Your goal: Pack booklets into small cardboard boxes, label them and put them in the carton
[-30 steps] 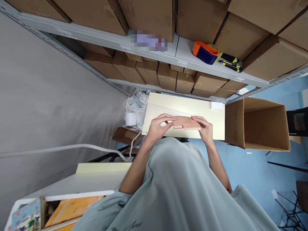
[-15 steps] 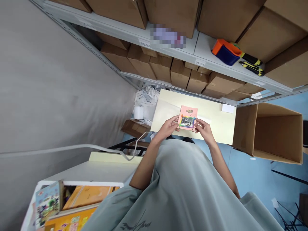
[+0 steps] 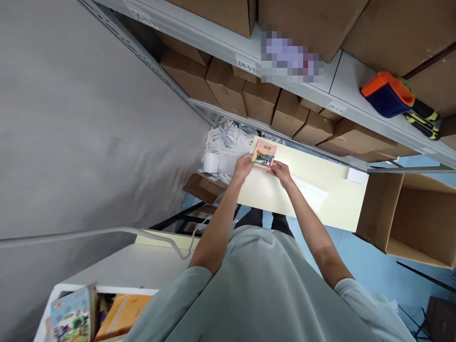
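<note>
A small pink booklet or box [image 3: 267, 147] with a rainbow-framed dark picture on its front is held over the far left part of a cream table [image 3: 263, 192]. My left hand [image 3: 244, 166] grips its left edge. At its lower right corner, the fingers of my right hand [image 3: 280, 171] pinch it. The pink item faces up toward me; whether it rests on the tabletop or is just above it I cannot tell.
Shelves of cardboard boxes [image 3: 290, 114] run behind the table. An orange and blue tape dispenser [image 3: 388, 94] lies on the upper shelf. Crumpled white paper [image 3: 228, 137] piles up at left. An open carton [image 3: 420, 218] stands right. A white cabinet [image 3: 117, 266] holds books.
Both hands have carried the pink item forward and left, toward the table's far left corner. The camera view has shifted left, and my arms are stretched out further.
</note>
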`<action>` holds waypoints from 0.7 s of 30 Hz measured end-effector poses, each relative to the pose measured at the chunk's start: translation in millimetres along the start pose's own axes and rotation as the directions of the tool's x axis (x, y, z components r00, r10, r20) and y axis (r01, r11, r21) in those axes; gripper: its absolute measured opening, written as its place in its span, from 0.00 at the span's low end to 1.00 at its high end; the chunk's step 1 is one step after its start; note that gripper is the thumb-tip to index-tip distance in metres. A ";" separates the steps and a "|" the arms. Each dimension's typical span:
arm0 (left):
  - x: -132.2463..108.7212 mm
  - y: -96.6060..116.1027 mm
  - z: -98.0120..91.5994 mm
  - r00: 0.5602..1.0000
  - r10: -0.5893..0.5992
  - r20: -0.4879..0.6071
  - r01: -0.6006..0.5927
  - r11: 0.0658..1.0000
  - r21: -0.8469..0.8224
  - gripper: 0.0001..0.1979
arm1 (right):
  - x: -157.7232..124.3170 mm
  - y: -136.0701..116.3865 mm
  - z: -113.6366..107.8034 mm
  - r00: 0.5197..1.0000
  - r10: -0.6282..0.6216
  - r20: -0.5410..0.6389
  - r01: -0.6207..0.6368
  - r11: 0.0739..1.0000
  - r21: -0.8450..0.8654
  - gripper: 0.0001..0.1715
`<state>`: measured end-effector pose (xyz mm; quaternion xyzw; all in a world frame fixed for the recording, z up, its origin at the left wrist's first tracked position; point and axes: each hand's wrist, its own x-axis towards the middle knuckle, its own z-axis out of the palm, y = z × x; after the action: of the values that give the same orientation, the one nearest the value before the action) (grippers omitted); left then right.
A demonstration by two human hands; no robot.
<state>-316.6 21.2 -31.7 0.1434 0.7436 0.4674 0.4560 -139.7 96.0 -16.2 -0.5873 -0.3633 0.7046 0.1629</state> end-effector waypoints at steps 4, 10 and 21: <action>45.3 -10.6 9.0 0.999 -0.009 -0.033 0.011 0.999 0.040 0.17 | 43.4 5.3 12.8 0.995 0.054 -0.090 -0.053 0.999 0.013 0.10; 50.9 -33.2 12.5 0.999 0.015 -0.042 -0.009 0.991 0.130 0.21 | 44.3 22.2 -3.2 0.989 0.049 -0.139 -0.043 0.998 0.050 0.11; -37.8 -101.9 -42.1 0.996 0.016 -0.082 0.043 0.746 0.665 0.14 | -79.9 99.0 -216.7 0.720 -0.194 -0.667 -0.163 0.886 -0.434 0.29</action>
<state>-308.6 -80.0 -89.0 0.2717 0.8806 0.1737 0.3471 105.4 45.4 -39.2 -0.8257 -0.4378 0.3235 0.1479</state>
